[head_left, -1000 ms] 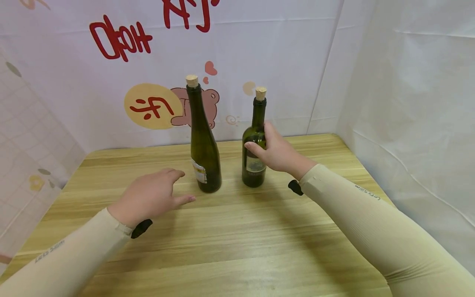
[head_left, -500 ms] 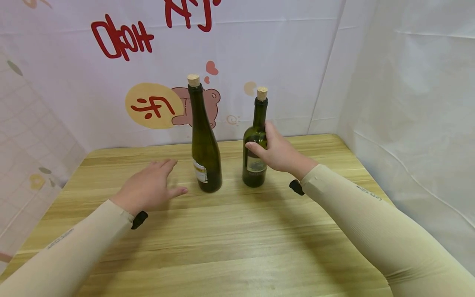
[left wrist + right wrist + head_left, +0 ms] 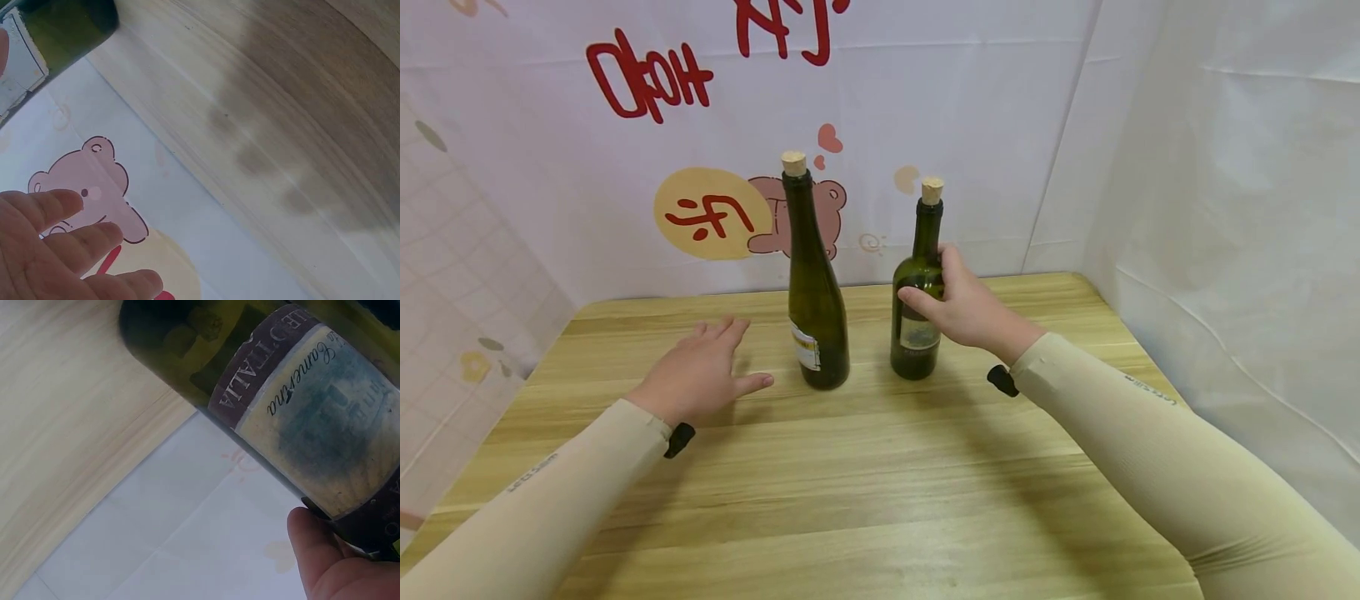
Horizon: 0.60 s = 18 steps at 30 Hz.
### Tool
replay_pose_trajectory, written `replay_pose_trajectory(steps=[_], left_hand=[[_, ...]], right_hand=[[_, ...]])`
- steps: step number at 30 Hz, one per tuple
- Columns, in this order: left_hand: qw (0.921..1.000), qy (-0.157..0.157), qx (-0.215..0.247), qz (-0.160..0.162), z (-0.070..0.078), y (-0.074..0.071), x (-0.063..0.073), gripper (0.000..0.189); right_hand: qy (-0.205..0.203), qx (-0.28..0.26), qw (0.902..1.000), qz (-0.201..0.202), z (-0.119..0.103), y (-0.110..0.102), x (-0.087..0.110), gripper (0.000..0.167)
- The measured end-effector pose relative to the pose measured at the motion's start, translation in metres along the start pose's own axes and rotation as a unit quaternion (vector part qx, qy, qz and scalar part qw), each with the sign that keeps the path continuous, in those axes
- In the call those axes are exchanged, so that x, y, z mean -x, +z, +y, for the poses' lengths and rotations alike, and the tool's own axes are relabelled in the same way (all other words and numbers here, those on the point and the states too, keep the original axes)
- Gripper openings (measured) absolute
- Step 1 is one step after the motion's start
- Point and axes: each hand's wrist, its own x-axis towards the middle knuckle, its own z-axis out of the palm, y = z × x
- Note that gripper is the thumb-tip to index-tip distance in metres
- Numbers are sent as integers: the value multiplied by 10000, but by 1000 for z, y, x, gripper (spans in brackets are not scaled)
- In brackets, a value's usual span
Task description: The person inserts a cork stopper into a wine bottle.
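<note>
Two green wine bottles with corks in their necks stand upright on the table. The taller bottle (image 3: pixel 817 321), with a torn pale label, is on the left; the shorter bottle (image 3: pixel 914 354) is to its right. My left hand (image 3: pixel 696 375) hovers left of the taller bottle, fingers spread and holding nothing; its fingers (image 3: pixel 84 247) also show in the left wrist view. My right hand (image 3: pixel 968 310) grips the shorter bottle around its shoulder, thumb in front. Its label (image 3: pixel 325 419) fills much of the right wrist view. The far fingertips are partly hidden behind the glass.
The wooden table (image 3: pixel 850 492) runs back to a white printed cloth (image 3: pixel 1000 108) with red characters and a pink bear. A pale curtain (image 3: pixel 1240 208) hangs along the right side, and a patterned cloth (image 3: pixel 452 292) on the left.
My left hand has drawn back to the left, away from the taller bottle, and its fingers have spread. The right hand keeps its grip on the shorter bottle, and both bottles stay in place.
</note>
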Motion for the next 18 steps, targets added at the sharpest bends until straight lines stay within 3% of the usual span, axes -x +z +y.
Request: replay_pose_trajectory(steps=[12, 18], left_hand=[[10000, -23, -62, 8, -4, 7, -6, 117], [10000, -36, -65, -9, -4, 7, -6, 120]], right_hand=[[-117, -90, 9999, -62, 7, -7, 3, 81], [-247, -226, 9993, -154, 15, -16, 8, 76]])
